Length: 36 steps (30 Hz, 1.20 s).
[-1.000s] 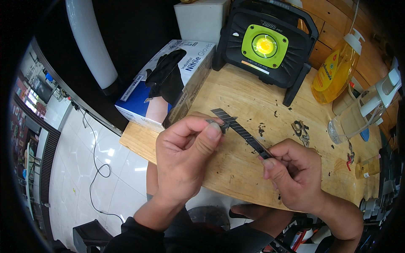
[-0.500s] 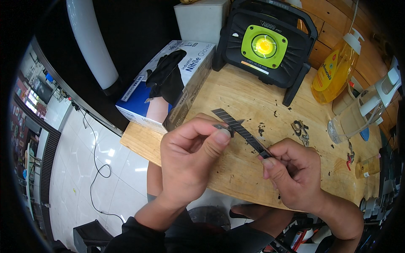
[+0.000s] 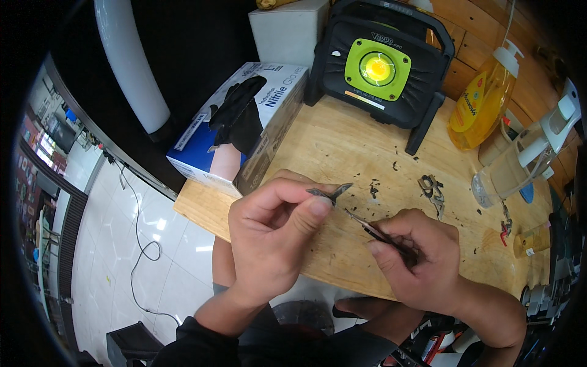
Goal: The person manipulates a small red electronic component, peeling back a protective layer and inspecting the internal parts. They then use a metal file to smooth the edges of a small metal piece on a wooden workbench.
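My left hand [image 3: 266,241] pinches a small dark grey piece [image 3: 331,194] between thumb and forefinger. The piece has pointed ends that spread out like a winged V; its exact kind I cannot make out. To its right, my right hand [image 3: 422,260] is closed around a snap-off utility knife [image 3: 369,227]. The knife's blade points up and left, seen nearly edge-on, with its tip close to the dark piece and a small gap between them. Most of the knife's handle is hidden in my palm. Both hands are above the near part of the wooden table.
Dark shavings [image 3: 374,188] and a small metal piece [image 3: 433,194] lie on the wooden table [image 3: 342,137]. A glove box [image 3: 284,92] stands at left, a lit work lamp [image 3: 377,70] at the back. An amber pump bottle [image 3: 480,104] and a clear spray bottle [image 3: 504,171] stand at right.
The knife has swung down and turned from broadside to nearly edge-on, and its blade no longer crosses the dark piece. My left hand keeps its pinch, with the piece now in fuller view.
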Each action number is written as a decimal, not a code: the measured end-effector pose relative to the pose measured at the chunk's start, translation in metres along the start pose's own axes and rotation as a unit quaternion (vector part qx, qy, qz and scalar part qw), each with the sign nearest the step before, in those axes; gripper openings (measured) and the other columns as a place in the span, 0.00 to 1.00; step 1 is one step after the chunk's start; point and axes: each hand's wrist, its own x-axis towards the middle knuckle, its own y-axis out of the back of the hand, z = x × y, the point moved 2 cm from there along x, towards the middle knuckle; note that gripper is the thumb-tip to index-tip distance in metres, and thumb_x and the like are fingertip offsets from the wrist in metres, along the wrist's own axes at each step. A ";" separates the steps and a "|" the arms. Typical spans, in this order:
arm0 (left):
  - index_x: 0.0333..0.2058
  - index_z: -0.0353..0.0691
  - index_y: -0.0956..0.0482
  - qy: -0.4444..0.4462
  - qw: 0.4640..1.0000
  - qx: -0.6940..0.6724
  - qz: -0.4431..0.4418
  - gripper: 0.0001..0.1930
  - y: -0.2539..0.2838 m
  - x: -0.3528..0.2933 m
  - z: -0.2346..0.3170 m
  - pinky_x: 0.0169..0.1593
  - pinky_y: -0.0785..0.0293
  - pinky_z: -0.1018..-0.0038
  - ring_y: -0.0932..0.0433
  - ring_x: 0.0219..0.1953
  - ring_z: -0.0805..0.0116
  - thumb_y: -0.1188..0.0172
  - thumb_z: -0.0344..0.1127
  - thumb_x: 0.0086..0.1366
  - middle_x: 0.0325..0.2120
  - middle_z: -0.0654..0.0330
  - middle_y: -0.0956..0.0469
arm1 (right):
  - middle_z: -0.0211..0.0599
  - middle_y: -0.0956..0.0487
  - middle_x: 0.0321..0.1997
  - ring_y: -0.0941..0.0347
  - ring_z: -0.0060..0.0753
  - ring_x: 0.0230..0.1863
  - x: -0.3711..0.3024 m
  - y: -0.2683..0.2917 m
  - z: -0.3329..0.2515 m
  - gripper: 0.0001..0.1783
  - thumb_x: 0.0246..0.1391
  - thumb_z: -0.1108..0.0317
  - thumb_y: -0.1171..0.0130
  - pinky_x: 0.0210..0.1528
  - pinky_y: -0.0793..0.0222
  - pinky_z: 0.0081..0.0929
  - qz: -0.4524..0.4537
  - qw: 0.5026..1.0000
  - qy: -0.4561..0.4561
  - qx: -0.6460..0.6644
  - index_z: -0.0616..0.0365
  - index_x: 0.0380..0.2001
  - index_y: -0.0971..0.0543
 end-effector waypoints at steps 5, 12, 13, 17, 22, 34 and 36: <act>0.38 0.31 0.19 -0.004 0.999 -0.018 -0.027 0.06 0.007 -0.001 -0.003 0.48 0.26 0.78 0.21 0.40 0.74 0.34 0.28 0.69 0.38 0.56 0.18 | 0.35 0.22 0.23 0.28 0.19 0.18 0.001 0.000 -0.001 0.08 0.55 0.76 0.30 0.21 0.36 0.19 0.015 0.999 0.029 -0.007 0.63 0.37 0.19; 0.39 0.30 0.19 0.013 0.998 -0.048 -0.028 0.05 0.008 0.001 -0.002 0.51 0.24 0.78 0.20 0.44 0.75 0.34 0.26 0.69 0.41 0.55 0.16 | 0.32 0.24 0.19 0.28 0.21 0.18 -0.001 0.006 0.002 0.04 0.59 0.75 0.34 0.21 0.35 0.21 0.032 0.999 -0.014 0.031 0.64 0.34 0.20; 0.39 0.31 0.19 0.017 0.999 -0.043 -0.021 0.06 0.006 0.001 -0.001 0.49 0.26 0.77 0.21 0.41 0.74 0.34 0.30 0.70 0.38 0.57 0.17 | 0.32 0.24 0.19 0.29 0.20 0.17 -0.001 0.005 0.003 0.04 0.59 0.75 0.34 0.21 0.36 0.21 0.032 0.999 -0.013 0.033 0.64 0.34 0.20; 0.38 0.34 0.18 0.029 0.999 -0.041 -0.007 0.09 0.002 0.001 0.000 0.44 0.29 0.75 0.24 0.35 0.73 0.34 0.35 0.70 0.33 0.60 0.20 | 0.32 0.25 0.18 0.30 0.18 0.17 -0.001 0.005 0.005 0.04 0.60 0.75 0.35 0.21 0.37 0.21 0.022 0.999 -0.022 0.040 0.64 0.33 0.21; 0.40 0.30 0.18 0.020 0.997 -0.053 -0.047 0.05 0.008 0.001 -0.003 0.50 0.24 0.79 0.20 0.42 0.77 0.34 0.26 0.69 0.40 0.56 0.16 | 0.31 0.25 0.18 0.31 0.16 0.18 0.000 0.004 0.007 0.04 0.61 0.75 0.35 0.21 0.38 0.20 0.010 0.998 -0.030 0.054 0.63 0.33 0.21; 0.39 0.28 0.18 0.049 0.997 -0.025 -0.049 0.05 0.001 -0.003 0.002 0.45 0.25 0.80 0.21 0.40 0.77 0.33 0.24 0.67 0.37 0.58 0.17 | 0.31 0.25 0.18 0.29 0.15 0.18 0.001 0.002 0.007 0.04 0.61 0.76 0.35 0.21 0.37 0.20 -0.004 0.998 -0.036 0.058 0.64 0.33 0.21; 0.38 0.28 0.18 0.045 0.998 -0.009 -0.049 0.05 -0.001 -0.004 0.003 0.45 0.25 0.80 0.21 0.39 0.78 0.32 0.24 0.67 0.36 0.58 0.17 | 0.31 0.24 0.18 0.29 0.15 0.19 0.001 0.001 0.006 0.04 0.61 0.76 0.35 0.22 0.37 0.20 -0.012 0.997 -0.046 0.066 0.64 0.33 0.21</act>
